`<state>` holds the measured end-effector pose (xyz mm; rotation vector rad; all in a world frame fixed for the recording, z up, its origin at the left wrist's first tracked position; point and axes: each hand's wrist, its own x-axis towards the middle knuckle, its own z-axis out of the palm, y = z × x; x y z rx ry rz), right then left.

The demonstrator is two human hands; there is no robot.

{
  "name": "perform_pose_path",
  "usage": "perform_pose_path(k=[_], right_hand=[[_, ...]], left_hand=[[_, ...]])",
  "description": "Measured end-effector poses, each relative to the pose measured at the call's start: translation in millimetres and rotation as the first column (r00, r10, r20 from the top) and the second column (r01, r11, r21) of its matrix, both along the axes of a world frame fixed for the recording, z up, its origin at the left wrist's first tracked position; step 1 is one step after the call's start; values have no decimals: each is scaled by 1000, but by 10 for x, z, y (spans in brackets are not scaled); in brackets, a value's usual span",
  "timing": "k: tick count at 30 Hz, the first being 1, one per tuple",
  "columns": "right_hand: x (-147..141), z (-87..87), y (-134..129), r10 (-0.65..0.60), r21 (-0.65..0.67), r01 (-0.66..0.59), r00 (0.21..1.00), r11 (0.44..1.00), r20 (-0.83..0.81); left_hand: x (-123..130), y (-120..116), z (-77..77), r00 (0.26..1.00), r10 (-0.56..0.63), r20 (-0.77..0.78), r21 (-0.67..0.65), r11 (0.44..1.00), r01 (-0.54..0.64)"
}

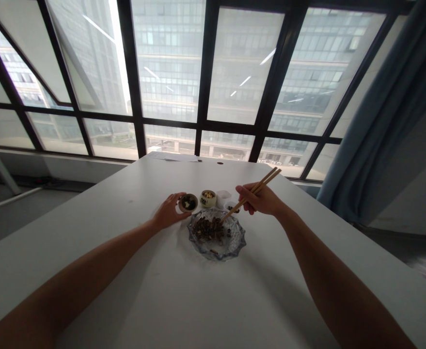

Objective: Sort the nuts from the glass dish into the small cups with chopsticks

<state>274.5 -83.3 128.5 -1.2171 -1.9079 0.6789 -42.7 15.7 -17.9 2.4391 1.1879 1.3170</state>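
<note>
My left hand (169, 211) grips a small round cup (188, 203) with dark bits and a pale piece in it, tilted toward me at the left rim of a glass bowl (237, 247). Wooden chopsticks (260, 186) are held in my right hand (260, 198). Their tips reach into the bowl, at the edge of a heap of brown, seed-like pieces (207, 229). Whether the tips pinch a piece is too small to tell. Behind the bowl stands a pale cup (208, 202) with yellowish pieces. A white dish (230, 207) with dark bits sits beside my right hand, partly hidden by it.
A white container (223, 198) stands between the pale cup and my right hand. All this rests on a white table (154, 291). Papers (172, 156) and two dark round spots lie at its far edge, before tall windows. A blue curtain (376, 106) hangs at right.
</note>
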Motion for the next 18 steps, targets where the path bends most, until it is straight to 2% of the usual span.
perform_pose_path(k=[5,11,15,18], right_hand=[[-45,43,-9,-98,171,153,952,973,-291],[-148,39,-32,-99,235,194,926,952,-364],[-368,-142,-20,-117,235,225,909,946,-400],[-530,-341,30,-39,191,107,943,976,-332]], left_hand=[[-6,20,-11,996,-45,83,48,998,41],[16,-19,15,993,-49,108,5,999,49],[40,-69,57,991,-74,109,-30,997,78],[62,-107,95,989,-93,111,-35,995,97]])
